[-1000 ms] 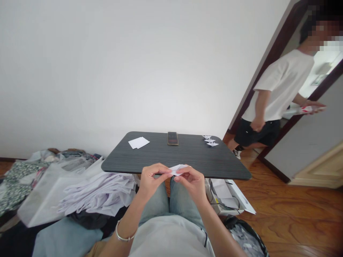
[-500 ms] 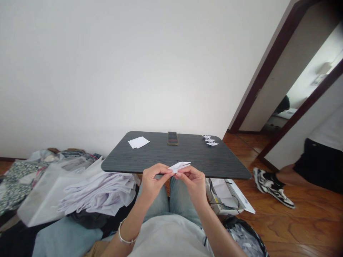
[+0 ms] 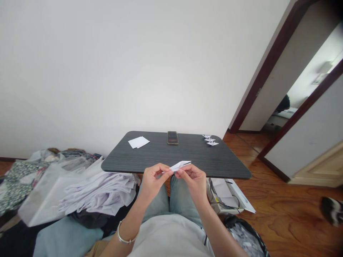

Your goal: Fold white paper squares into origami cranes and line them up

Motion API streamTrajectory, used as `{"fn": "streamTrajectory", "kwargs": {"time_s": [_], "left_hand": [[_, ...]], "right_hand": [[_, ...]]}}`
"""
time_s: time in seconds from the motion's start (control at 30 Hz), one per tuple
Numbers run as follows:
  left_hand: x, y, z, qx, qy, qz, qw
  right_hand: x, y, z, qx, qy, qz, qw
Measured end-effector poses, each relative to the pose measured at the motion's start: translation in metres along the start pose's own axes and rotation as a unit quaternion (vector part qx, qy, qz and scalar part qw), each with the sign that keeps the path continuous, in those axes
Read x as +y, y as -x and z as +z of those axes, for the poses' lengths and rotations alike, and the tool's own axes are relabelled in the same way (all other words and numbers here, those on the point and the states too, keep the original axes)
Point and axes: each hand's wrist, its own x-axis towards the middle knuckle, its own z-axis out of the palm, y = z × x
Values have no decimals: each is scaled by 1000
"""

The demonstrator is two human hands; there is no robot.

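Observation:
A small piece of folded white paper point(image 3: 180, 166) is held up at the near edge of the dark table point(image 3: 166, 157). My left hand point(image 3: 155, 178) pinches its left end between thumb and fingertips. With thumb and bent fingers, my right hand point(image 3: 193, 178) grips the right part. The fingertips hide the paper's lower folds. Two overlapping white paper sheets point(image 3: 138, 142) lie on the table's left side. At the far right of the tabletop, several folded paper cranes point(image 3: 211, 142) stand in a close row.
A phone point(image 3: 173, 137) rests at the table's back, by the wall. Heaped clothes point(image 3: 99, 194) lie to my left. Below the table on the right are a white box point(image 3: 227, 200) with papers and cables and a black bag point(image 3: 246, 235). A person's shoe point(image 3: 332, 210) shows at the right edge.
The person walking on the right has moved almost out of view, leaving one blurred shoe. The folded paper has tilted slightly between my fingers; both hands keep their hold.

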Motion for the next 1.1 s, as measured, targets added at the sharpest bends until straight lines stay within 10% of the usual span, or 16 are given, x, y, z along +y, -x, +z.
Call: {"fn": "streamTrajectory", "kwargs": {"time_s": [1.1], "left_hand": [[9,-2,-5,-4,-56,33,998]], "right_hand": [[-2,7,3,53,66,-55,995]]}}
